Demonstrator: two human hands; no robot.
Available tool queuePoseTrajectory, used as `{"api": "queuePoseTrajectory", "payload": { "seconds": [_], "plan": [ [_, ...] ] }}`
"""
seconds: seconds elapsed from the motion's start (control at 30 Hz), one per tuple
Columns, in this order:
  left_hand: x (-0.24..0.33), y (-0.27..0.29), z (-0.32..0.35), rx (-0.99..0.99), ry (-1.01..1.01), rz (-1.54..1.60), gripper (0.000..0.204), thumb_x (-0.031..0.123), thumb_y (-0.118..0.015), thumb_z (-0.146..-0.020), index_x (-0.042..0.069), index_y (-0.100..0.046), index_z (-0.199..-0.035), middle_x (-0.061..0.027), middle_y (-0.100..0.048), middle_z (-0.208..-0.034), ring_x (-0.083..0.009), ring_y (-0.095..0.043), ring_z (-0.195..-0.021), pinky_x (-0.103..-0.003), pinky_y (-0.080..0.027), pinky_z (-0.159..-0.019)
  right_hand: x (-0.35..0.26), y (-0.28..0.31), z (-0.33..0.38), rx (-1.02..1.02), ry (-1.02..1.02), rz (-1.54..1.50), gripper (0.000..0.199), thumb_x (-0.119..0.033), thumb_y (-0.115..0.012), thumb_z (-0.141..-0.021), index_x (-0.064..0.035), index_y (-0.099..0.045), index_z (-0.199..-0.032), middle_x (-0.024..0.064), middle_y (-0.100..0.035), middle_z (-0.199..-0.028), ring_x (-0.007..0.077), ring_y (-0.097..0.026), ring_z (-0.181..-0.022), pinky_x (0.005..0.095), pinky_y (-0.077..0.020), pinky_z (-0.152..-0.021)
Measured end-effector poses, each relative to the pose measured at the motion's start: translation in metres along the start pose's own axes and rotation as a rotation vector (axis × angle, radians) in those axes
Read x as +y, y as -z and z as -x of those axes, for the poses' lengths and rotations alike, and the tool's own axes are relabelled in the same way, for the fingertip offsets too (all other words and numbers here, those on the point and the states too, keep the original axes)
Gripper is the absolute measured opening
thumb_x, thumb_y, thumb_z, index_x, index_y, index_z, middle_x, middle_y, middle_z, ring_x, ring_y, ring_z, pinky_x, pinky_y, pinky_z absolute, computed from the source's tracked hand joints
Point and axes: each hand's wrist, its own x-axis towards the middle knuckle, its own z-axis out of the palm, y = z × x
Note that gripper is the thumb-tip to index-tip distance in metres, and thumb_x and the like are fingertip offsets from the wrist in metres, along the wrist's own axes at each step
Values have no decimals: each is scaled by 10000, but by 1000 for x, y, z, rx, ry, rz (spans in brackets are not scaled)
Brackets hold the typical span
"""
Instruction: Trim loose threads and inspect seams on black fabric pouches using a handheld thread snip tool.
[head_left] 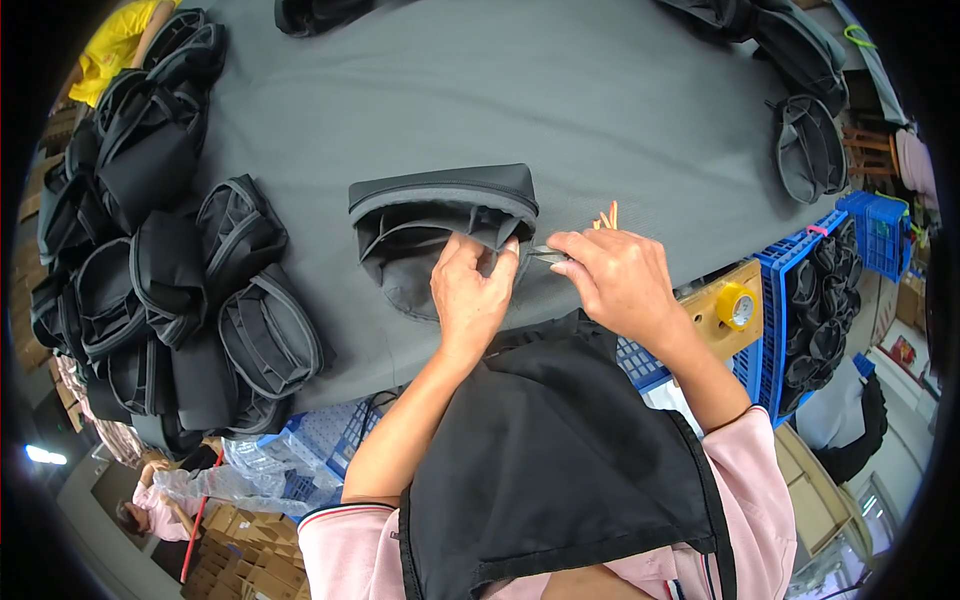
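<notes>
An open black fabric pouch [445,187] with inner pockets lies on the grey-covered table in front of me. My left hand [468,297] pinches the pouch's near right edge, thumb and fingers closed on the fabric. Beside that edge, my right hand [622,282] grips small metal thread snips [546,256], their tips pointing left at the pouch. Whether the tips touch a thread is too small to tell. Several thin orange-tan strips [606,216] show just beyond my right knuckles; whether they lie on the table or are held is unclear.
Many black pouches [160,270] are heaped along the table's left side. Another pouch [810,150] sits at the right edge. A yellow tape roll [736,306] rests on a wooden board [748,277] near a blue crate [775,300] of pouches. A yellow-sleeved person [110,50] is at far left.
</notes>
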Motion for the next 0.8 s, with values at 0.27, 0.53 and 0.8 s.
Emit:
{"api": "queuePoseTrajectory", "payload": {
  "seconds": [0.27, 0.53, 0.8],
  "plan": [
    [-8, -5, 2, 8, -40, -5, 203, 151, -668, -730, -29, -575, -737, -124, -559, -718, -281, -562, -639, -365, -436, -592, -6, 8, -7, -124, 20, 182, 131, -132, -654, -747, -65, -609, -851, 90, -601, -676, 299, -601, -658, 381, -456, -554],
    [-7, -8, 5, -22, -55, -80, 195, 147, -678, -710, -19, -577, -728, -117, -563, -736, -282, -564, -677, -372, -443, -609, -5, 17, -22, -312, 47, 280, 113, -133, -633, -754, -54, -604, -831, 99, -623, -667, 300, -619, -640, 401, -465, -545],
    [-8, -7, 5, -25, -64, -87, 196, 148, -682, -708, -17, -580, -739, -118, -567, -741, -280, -571, -673, -370, -447, -606, 13, 17, -28, -418, -51, 34, 153, -169, -621, -776, -89, -626, -905, 122, -634, -711, 325, -606, -679, 416, -467, -614]
  ]
}}
